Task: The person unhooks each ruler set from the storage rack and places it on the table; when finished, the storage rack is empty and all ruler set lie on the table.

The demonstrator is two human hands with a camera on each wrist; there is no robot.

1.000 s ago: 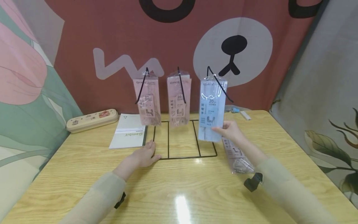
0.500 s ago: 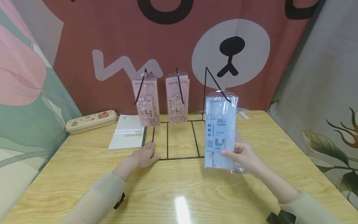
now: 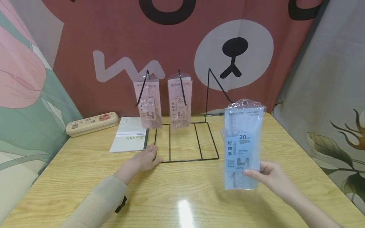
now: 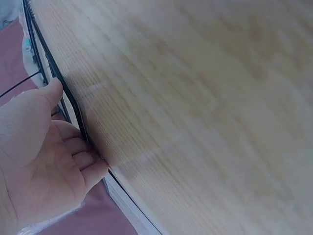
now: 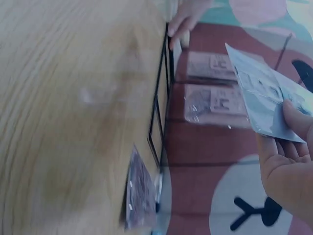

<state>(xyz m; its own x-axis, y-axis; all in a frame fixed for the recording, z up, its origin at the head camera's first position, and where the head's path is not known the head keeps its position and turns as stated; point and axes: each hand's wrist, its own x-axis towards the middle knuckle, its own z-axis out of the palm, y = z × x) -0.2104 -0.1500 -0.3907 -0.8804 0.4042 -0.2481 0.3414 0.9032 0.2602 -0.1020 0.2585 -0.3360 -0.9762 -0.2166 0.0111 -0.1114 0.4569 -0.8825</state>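
In the head view my right hand (image 3: 273, 179) pinches the lower right edge of a blue ruler set in a clear bag (image 3: 242, 126), thumb in front. The pack hangs upright above the table, just off the right hook's tip. My left hand (image 3: 145, 157) rests on the front left corner of a black wire display rack (image 3: 186, 161); the left wrist view has its thumb and fingertips against the base wire (image 4: 73, 105). One pink ruler pack (image 3: 148, 109) hangs from the left hook, and pink packs (image 3: 179, 110) hang from the middle one. Nothing hangs on the right hook (image 3: 219, 84).
Left of the rack lie a notepad (image 3: 128, 139) and a cream pencil case (image 3: 92, 124). A purplish-pink pack (image 5: 141, 196) lies on the wooden table (image 3: 159, 196), mostly hidden behind the blue one in the head view. A patterned curtain (image 3: 122, 34) stands behind.
My right hand has drawn the blue ruler set along the right hook and off its tip, toward me and to the right. The left hand has stayed on the rack's corner.
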